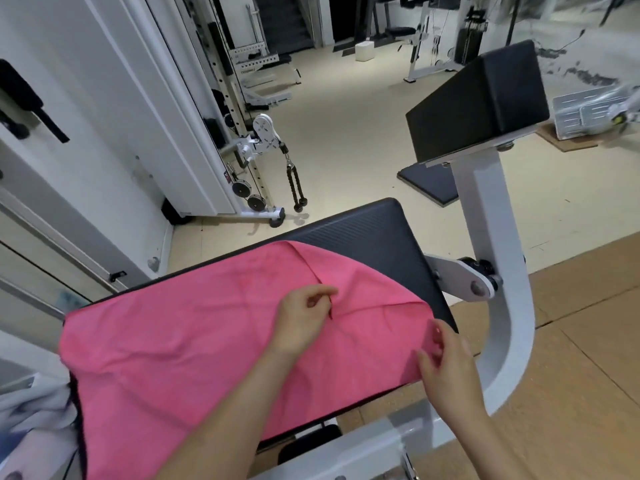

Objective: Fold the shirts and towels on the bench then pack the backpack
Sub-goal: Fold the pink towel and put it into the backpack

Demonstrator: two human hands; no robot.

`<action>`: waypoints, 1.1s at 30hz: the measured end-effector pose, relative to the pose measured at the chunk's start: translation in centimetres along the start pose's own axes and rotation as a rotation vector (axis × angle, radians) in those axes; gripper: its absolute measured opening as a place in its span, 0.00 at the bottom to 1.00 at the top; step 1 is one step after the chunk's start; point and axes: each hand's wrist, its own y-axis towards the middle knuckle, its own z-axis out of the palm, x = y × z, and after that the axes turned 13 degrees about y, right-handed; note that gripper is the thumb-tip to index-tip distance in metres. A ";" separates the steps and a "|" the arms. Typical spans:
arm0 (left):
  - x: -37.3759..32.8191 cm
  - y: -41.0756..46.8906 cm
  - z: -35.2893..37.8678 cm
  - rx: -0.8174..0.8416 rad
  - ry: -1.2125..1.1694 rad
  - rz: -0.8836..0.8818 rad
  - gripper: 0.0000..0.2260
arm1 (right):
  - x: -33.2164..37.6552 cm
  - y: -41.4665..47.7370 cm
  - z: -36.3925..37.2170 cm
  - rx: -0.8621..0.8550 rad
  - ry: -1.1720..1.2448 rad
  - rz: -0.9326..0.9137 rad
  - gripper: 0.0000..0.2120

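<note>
On the black bench pad (363, 230) I see the pink towel (173, 341) spread out, its left end draping over. The left hand (304, 317) pinches a central crease. The right hand (446, 365) pinches the towel's right edge, with bare pad beyond.

I log one pink towel (194, 341): spread across the counter (398, 237), creased toward its far-right corner, overhanging the near-left edge.

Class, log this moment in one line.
step: folding; pink towel: on bench; left hand: pinches crease; right hand: at towel edge
</note>
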 end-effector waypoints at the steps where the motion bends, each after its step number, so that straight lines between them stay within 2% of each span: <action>1: -0.3 0.4 -0.1 0.022 -0.113 -0.059 0.14 | -0.1 0.4 -0.1 -0.020 -0.005 0.000 0.23; 3: -1.1 1.3 -0.5 0.048 -0.256 -0.088 0.17 | -0.2 1.2 -0.3 -0.059 -0.003 -0.004 0.17; 7: -3.3 3.3 -1.3 -0.013 -0.226 0.023 0.15 | -0.6 2.9 -0.8 -0.050 -0.027 0.001 0.02; 13: -7.9 9.0 -2.0 -0.204 0.235 0.312 0.03 | -0.6 4.3 -1.4 -0.058 0.130 -0.074 0.11; 17: -9.3 12.8 -1.0 -0.081 0.460 0.341 0.09 | -0.7 4.8 -1.1 -0.091 0.144 -0.077 0.11; 20: -9.2 14.6 0.1 -0.061 0.603 0.384 0.11 | -1.3 4.9 -1.0 -0.113 0.133 -0.066 0.10; 27: -7.9 17.3 0.9 -0.095 0.786 0.581 0.13 | -3.2 4.5 -1.1 -0.158 0.179 -0.069 0.07; 30: -8.2 18.0 1.1 -0.105 0.824 0.553 0.13 | -3.3 4.5 -0.9 -0.196 0.099 -0.103 0.10; 33: -8.5 17.1 1.3 -0.175 0.739 0.544 0.11 | -3.4 4.3 -0.6 -0.229 -0.021 -0.127 0.08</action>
